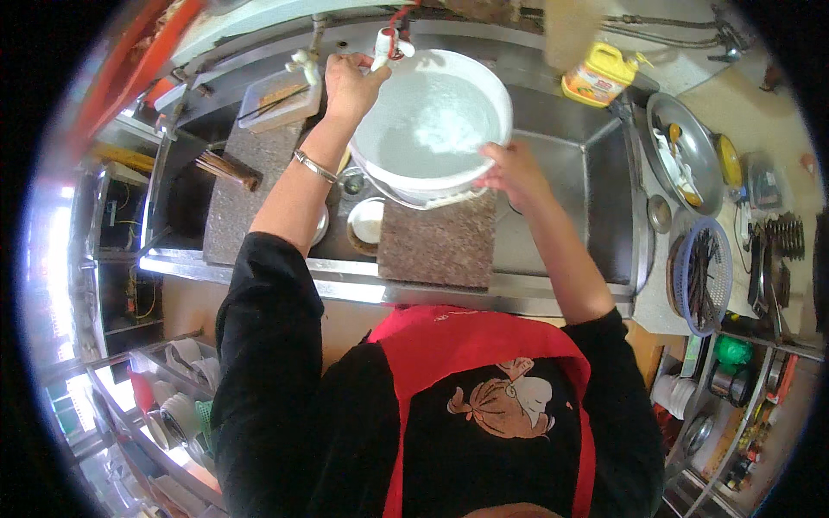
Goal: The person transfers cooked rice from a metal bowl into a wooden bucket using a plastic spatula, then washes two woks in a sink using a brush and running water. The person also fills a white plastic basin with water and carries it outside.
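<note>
A round white plastic bucket (431,188) full of water stands above the sink, over a speckled stone slab (437,243). Pale, churned water (450,126) shows right of the bucket's middle. My right hand (511,169) grips the bucket's near right rim, thumb on top and fingers outside. At the far left rim is my left hand (353,84), its fingertips bent against the spout of a white plastic tap (386,46). Whether those fingers hold the spout or the rim cannot be told. The bucket's handle hangs down its near side.
A stainless-steel sink (550,168) surrounds the slab. Leftward are a second slab (236,188), a bundle of sticks (228,169) and a plastic box (282,100). To the right stand a yellow detergent jug (601,74), a metal basin (703,152) and a purple basket (725,278).
</note>
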Demonstrator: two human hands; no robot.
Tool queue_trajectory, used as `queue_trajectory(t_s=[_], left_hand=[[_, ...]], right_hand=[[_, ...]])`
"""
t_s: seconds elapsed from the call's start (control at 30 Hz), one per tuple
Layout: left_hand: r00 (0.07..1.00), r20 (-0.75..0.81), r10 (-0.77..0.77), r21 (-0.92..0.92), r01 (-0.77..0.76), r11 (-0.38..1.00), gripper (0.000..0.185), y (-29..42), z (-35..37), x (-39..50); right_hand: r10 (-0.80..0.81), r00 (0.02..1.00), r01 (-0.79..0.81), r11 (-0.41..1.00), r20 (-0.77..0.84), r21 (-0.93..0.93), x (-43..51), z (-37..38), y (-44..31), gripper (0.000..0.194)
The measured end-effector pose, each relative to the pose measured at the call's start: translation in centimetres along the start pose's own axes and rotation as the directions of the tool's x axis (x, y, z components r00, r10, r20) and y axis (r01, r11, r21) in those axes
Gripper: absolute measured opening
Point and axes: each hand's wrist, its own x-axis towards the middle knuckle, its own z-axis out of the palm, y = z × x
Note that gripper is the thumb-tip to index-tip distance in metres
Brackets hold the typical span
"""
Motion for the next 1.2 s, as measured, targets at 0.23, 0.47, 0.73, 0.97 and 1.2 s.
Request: queue_trajectory(t_s=[0.23, 0.47, 0.73, 0.97, 1.2], left_hand=[[0.98, 0.055, 0.19, 0.174, -0.196, 0.965, 0.038, -1.8, -2.4, 2.3], [0.979, 0.163, -0.123, 0.016, 0.122, 0.992, 0.061, -0.9, -2.9, -3.6], [0.751, 0.548, -0.368, -0.464, 0.639, 0.613, 0.031, 1.3, -1.9, -17.3], [0.76, 0.42, -0.496, -0.694, 0.621, 0.365, 0.024, 1.8, -5.4, -25.5], [0.789, 0.214, -0.576, -0.725, 0.523, 0.447, 0.03, -3.0, -17.5, -30.0]], right_hand=[[-0.075, 0.994, 0.092, 0.973, -0.085, 0.213, -3.9, 1.6, 1.9, 0.045], [-0.001, 0.988, 0.025, 0.988, -0.153, 0.154, -10.7, 0.5, 2.4, 0.051], [0.038, 0.992, -0.024, 0.993, -0.122, 0.118, -16.1, -4.1, 3.1, 0.056], [-0.008, 0.988, -0.014, 0.99, -0.156, -0.141, -17.5, -3.2, 0.8, 0.058], [0.028, 0.999, -0.023, 0.978, 0.024, -0.209, -18.1, 10.0, -1.5, 0.062]])
